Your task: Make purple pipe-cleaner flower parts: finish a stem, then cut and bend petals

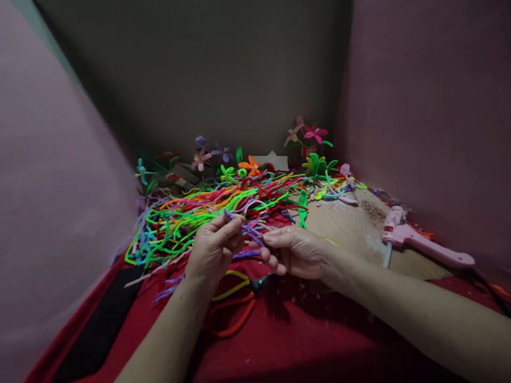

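Note:
Purple pipe cleaners (252, 232) stretch between my two hands above the red cloth. My left hand (217, 242) pinches them at one end, with a short tip poking up past the thumb. At the other end, the thumb and fingers of my right hand (297, 250) are closed on them. Whether they are one bent piece or several is hard to tell. Below the hands lie scissors (231, 319) with red and yellow handles, their blades partly in shadow. Behind the left hand spreads a big heap of colourful pipe cleaners (191, 215).
A pink glue gun (427, 242) rests at the right on a brown board (339, 221) with scattered bits. Pipe-cleaner flowers (251, 166) stand along the back by the wall. A black strip (101, 319) lies at the left edge of the red cloth (279, 346).

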Demonstrator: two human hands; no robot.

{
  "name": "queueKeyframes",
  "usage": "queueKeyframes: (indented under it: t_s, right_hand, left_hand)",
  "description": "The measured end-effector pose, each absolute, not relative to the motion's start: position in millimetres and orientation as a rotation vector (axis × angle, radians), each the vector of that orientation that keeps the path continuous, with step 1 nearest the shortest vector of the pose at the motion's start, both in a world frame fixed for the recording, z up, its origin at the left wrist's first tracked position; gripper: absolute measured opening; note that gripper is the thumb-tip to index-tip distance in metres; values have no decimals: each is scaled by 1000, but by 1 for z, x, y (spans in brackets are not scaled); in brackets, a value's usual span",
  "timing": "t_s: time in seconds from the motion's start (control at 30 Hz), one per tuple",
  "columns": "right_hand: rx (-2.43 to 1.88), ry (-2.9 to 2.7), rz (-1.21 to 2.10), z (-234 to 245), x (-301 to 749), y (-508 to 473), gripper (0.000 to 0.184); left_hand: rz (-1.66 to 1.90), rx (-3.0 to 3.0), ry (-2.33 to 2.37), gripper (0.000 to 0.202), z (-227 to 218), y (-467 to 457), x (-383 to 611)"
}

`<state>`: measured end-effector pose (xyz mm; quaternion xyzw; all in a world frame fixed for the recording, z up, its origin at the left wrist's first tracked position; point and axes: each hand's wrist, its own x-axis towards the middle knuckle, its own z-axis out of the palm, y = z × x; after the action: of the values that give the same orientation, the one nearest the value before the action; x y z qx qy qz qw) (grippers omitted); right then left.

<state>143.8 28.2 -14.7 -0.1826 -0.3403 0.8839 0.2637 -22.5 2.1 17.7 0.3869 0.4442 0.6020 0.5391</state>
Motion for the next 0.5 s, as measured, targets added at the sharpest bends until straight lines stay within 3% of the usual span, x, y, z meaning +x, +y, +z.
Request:
queueKeyframes:
  t_s: [0.23,0.5]
  right_hand:
    - [-379,-738,2462,-15,144,29,16]
    - [-414,-864,2320,-16,141,28,12]
  left_hand:
    - [1454,964,993,15,19,2,-21]
    - [1437,1074,1039,13,17,2,-21]
